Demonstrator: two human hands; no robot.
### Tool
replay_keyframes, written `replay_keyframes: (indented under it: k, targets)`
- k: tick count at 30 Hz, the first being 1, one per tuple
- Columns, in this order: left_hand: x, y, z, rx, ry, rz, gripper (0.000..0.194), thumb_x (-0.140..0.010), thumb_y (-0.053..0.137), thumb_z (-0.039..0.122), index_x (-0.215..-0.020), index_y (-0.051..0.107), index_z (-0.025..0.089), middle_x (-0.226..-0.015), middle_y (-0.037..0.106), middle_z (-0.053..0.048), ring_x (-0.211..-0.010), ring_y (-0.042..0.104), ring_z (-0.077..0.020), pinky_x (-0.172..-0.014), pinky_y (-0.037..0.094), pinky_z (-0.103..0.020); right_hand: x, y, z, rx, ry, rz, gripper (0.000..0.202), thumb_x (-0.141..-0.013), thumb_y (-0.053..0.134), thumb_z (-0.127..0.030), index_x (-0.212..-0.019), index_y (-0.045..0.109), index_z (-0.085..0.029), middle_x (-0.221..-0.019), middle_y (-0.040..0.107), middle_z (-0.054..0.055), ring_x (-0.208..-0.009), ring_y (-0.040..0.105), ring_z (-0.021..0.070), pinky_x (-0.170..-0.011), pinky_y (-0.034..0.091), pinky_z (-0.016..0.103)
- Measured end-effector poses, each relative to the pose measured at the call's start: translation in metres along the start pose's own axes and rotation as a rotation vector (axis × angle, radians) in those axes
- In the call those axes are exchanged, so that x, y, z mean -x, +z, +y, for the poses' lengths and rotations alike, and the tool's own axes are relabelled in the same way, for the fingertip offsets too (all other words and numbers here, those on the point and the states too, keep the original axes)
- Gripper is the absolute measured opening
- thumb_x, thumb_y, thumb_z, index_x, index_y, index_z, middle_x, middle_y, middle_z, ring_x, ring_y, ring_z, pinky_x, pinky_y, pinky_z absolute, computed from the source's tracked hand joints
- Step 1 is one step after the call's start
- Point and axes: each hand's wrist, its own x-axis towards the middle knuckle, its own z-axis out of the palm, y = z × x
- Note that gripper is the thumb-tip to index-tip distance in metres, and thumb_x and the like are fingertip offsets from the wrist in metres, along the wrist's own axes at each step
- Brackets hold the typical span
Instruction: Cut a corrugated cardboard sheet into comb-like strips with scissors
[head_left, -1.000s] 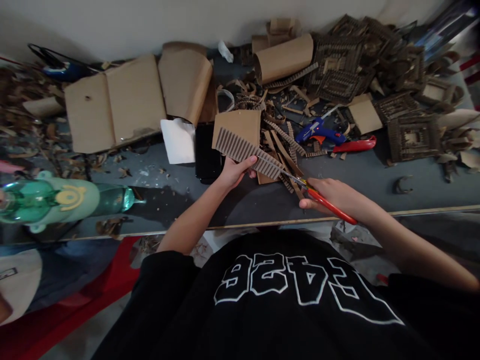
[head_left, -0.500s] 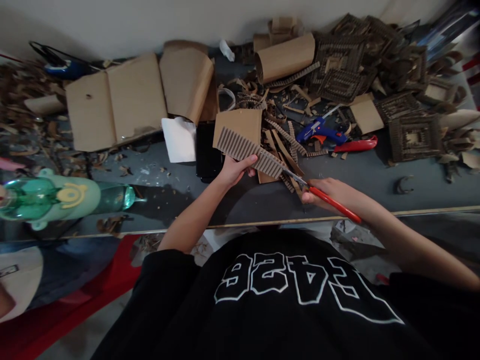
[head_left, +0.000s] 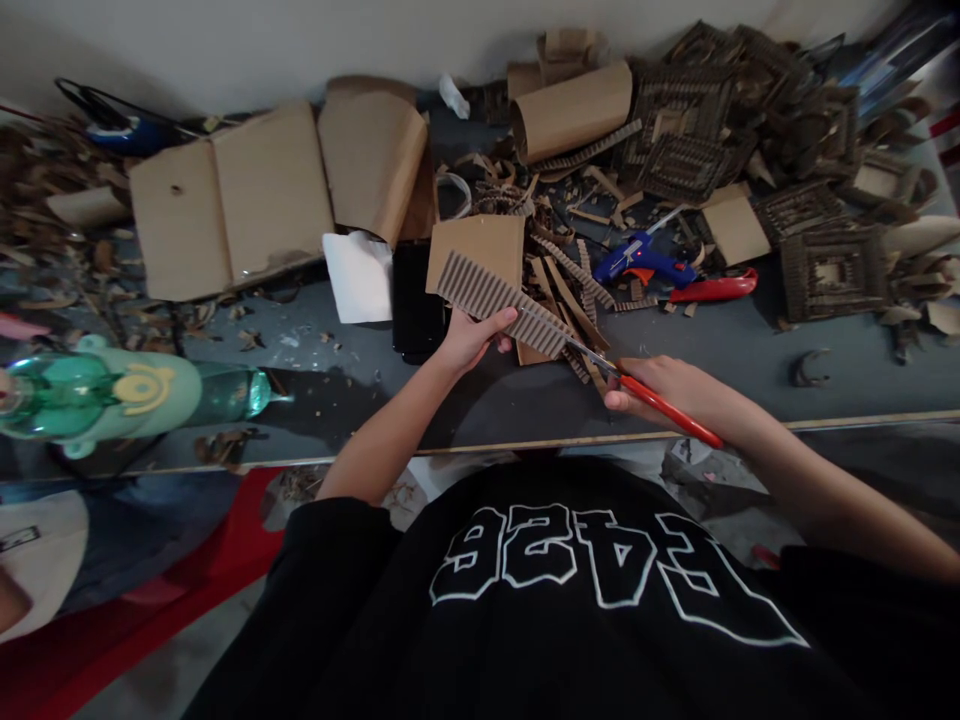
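A ridged strip of corrugated cardboard [head_left: 487, 290] is pinched in my left hand [head_left: 474, 338], with the thumb on top near its lower edge. My right hand [head_left: 656, 385] is wrapped round red-handled scissors [head_left: 667, 408]. Their metal blades reach the strip's right end; whether they are parted is too small to tell. Behind the strip lies a flat piece of brown cardboard [head_left: 480, 240]. Narrow cut strips [head_left: 570, 290] lie just beyond the blades.
A blue glue gun [head_left: 641, 258] and a red-handled tool [head_left: 716, 288] lie right of centre. Woven cardboard squares [head_left: 834, 272] pile up at the right. A green bottle [head_left: 120, 392] lies at the left, near a seated person's sleeve and a black phone [head_left: 416, 310].
The strip has shifted very slightly to the right and up. Both hands keep their hold and have barely moved.
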Motion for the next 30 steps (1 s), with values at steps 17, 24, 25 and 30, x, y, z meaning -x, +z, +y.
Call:
replay_keyframes:
  k: [17,24,25,30]
  targets:
    - [0.001,0.001,0.001,0.016,0.011,-0.017,0.064,-0.049,0.098,0.056,-0.078,0.054,0.019,-0.064,0.062,0.006,-0.044,0.059,-0.0064,-0.032,0.045,-0.016,-0.003,0.001,-0.002,0.037,0.013,-0.011,0.081,-0.083,0.01,-0.097,-0.079,0.047,-0.025,-0.081,0.067,0.011,-0.071,0.062,0.0259,-0.064,0.041,0.038]
    - [0.0,0.0,-0.002,0.03,0.019,-0.107,0.063,-0.054,0.093,0.066,-0.074,0.053,0.021,-0.054,0.06,0.007,-0.034,0.055,-0.0088,-0.031,0.047,-0.02,-0.008,0.002,0.001,0.021,-0.027,-0.002,0.08,-0.083,0.008,-0.097,-0.072,0.044,-0.025,-0.074,0.064,0.009,-0.066,0.059,0.0237,-0.063,0.039,0.036]
    - [0.0,0.0,-0.004,0.018,0.014,-0.135,0.062,-0.055,0.093,0.064,-0.073,0.054,0.02,-0.052,0.06,0.007,-0.034,0.056,-0.0091,-0.032,0.048,-0.02,-0.008,0.002,0.001,0.022,-0.025,0.007,0.081,-0.083,0.009,-0.097,-0.073,0.045,-0.025,-0.073,0.064,0.009,-0.066,0.059,0.0238,-0.062,0.038,0.036]
    - [0.001,-0.004,-0.007,-0.005,-0.011,-0.204,0.053,-0.064,0.091,0.059,-0.073,0.059,0.018,-0.057,0.069,0.0,-0.04,0.064,-0.0111,-0.036,0.053,-0.018,-0.011,0.002,0.002,0.044,-0.007,0.053,0.08,-0.084,0.013,-0.096,-0.075,0.049,-0.025,-0.075,0.067,0.01,-0.067,0.062,0.0254,-0.062,0.038,0.035]
